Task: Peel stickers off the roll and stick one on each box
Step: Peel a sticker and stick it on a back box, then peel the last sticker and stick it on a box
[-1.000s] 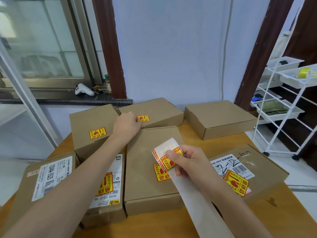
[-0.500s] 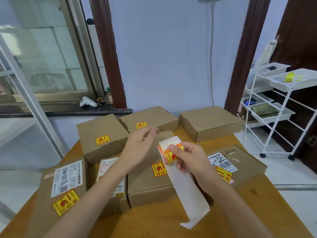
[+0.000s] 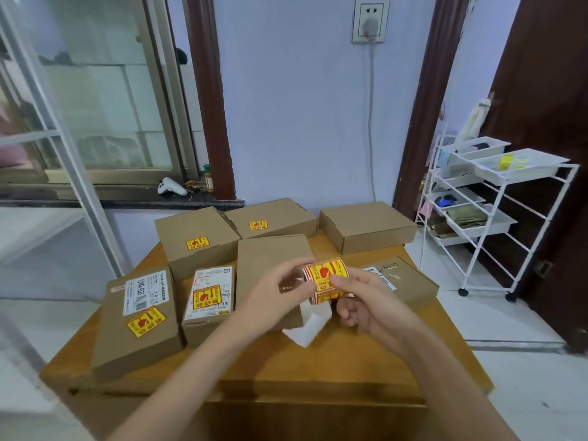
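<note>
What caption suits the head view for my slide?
Both hands, left hand and right hand, hold the sticker roll above cardboard boxes on a wooden table.

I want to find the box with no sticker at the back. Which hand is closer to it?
Right. The right hand is in front of that box; the left hand is further left, beside the roll.

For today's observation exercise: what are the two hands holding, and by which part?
Both hold the sticker roll. The left hand grips its left end; the right hand pinches the front, thumb on the top sticker. The backing strip hangs free.
</note>
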The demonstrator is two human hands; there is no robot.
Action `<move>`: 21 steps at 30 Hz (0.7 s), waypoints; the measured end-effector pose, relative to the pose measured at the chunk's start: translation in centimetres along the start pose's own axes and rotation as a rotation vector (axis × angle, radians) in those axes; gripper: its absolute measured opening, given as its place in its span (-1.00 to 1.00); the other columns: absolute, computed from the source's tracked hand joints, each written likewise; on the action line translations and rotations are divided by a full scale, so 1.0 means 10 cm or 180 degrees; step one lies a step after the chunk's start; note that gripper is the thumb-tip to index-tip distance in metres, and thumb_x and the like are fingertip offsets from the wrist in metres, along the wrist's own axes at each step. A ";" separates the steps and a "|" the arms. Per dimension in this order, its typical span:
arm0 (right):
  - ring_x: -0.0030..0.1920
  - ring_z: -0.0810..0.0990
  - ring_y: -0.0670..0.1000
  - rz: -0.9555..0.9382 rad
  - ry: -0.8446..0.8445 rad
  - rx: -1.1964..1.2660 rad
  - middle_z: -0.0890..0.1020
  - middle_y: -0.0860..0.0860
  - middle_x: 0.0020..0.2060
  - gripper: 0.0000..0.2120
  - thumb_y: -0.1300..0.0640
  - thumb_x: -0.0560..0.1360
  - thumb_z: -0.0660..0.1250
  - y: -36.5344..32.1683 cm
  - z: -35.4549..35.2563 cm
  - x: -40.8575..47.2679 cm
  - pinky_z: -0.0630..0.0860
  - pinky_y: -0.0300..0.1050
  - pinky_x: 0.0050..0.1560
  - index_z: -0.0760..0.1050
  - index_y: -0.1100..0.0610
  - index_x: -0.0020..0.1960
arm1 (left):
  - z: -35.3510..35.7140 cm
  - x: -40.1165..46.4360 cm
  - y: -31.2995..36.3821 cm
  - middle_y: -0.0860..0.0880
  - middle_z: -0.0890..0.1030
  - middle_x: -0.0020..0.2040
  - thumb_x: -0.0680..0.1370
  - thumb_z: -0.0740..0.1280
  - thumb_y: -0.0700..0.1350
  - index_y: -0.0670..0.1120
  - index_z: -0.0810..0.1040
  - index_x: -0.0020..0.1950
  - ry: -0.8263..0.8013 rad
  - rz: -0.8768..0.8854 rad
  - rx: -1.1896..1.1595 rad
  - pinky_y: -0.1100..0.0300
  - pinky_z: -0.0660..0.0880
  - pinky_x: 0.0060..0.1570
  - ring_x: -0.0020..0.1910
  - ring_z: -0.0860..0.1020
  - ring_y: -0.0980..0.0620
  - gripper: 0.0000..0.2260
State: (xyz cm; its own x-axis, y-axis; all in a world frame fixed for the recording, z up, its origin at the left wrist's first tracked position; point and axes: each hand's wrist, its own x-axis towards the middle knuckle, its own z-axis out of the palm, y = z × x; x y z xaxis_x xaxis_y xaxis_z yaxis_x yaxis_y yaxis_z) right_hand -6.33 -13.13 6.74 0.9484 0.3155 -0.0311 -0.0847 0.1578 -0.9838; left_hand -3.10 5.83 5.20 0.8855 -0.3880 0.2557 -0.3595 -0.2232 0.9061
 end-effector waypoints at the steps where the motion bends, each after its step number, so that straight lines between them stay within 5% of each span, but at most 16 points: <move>1: -0.47 0.46 -0.07 -0.0019 0.0009 -0.0066 0.67 0.04 -0.25 -0.80 0.08 0.49 0.35 -0.01 0.00 -0.06 0.38 -0.29 -0.52 0.61 0.14 0.05 | 0.03 -0.02 0.00 0.01 0.63 0.15 0.49 0.37 0.09 0.15 0.50 0.26 -0.0011 -0.0056 -0.0195 0.15 0.56 0.13 0.14 0.59 0.06 -0.66; 3: -0.45 0.48 -0.06 -0.0060 0.0083 -0.0213 0.69 0.06 -0.21 -0.83 0.09 0.53 0.33 -0.03 -0.01 -0.17 0.41 -0.30 -0.51 0.61 0.14 0.05 | 0.11 -0.07 0.04 -0.01 0.64 0.10 0.48 0.37 0.17 0.19 0.49 0.21 -0.0054 -0.0167 -0.0419 0.17 0.58 0.05 0.08 0.62 0.02 -0.68; 6: -0.42 0.50 -0.05 -0.0111 0.0314 -0.0512 0.70 0.05 -0.19 -0.83 0.06 0.55 0.31 -0.03 -0.03 -0.29 0.43 -0.26 -0.45 0.62 0.09 0.04 | 0.22 -0.16 0.12 0.10 0.57 0.14 0.51 0.28 0.15 0.26 0.42 0.23 -0.0076 -0.0139 -0.0094 0.30 0.53 -0.06 0.02 0.57 0.22 -0.71; 10: -0.42 0.51 -0.06 -0.0156 0.0470 -0.0733 0.71 0.02 -0.23 -0.83 0.06 0.56 0.29 -0.04 -0.03 -0.42 0.43 -0.26 -0.43 0.62 0.10 0.02 | 0.25 -0.24 0.22 0.31 0.43 0.22 0.55 0.33 0.05 0.26 0.44 0.26 0.0151 0.0366 0.0747 0.31 0.41 0.16 0.22 0.41 0.25 -0.71; 15: -0.45 0.51 -0.06 -0.0247 0.0587 -0.0877 0.69 0.06 -0.24 -0.81 0.05 0.56 0.29 -0.05 0.01 -0.51 0.43 -0.23 -0.42 0.63 0.12 0.01 | 0.28 -0.30 0.26 0.22 0.53 0.18 0.51 0.38 0.06 0.14 0.56 0.22 0.0285 0.0829 0.1486 0.21 0.39 0.21 0.20 0.43 0.21 -0.71; 21: -0.49 0.49 -0.08 -0.0326 0.0634 -0.1038 0.66 -0.02 -0.35 -0.83 0.06 0.56 0.31 -0.05 0.03 -0.58 0.41 -0.23 -0.44 0.64 0.10 -0.09 | 0.33 -0.41 0.32 0.19 0.57 0.10 0.49 0.41 0.02 0.04 0.61 0.19 0.0496 0.1062 0.1812 0.49 0.28 0.09 0.11 0.44 0.25 -0.72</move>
State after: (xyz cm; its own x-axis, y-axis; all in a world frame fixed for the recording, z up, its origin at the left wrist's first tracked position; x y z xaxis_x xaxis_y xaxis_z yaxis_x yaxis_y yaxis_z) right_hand -11.88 -14.76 7.50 0.9903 0.1209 0.0682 0.0847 -0.1366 -0.9870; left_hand -8.80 3.79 5.91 0.7170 -0.3940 0.5751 -0.6822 -0.5665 0.4624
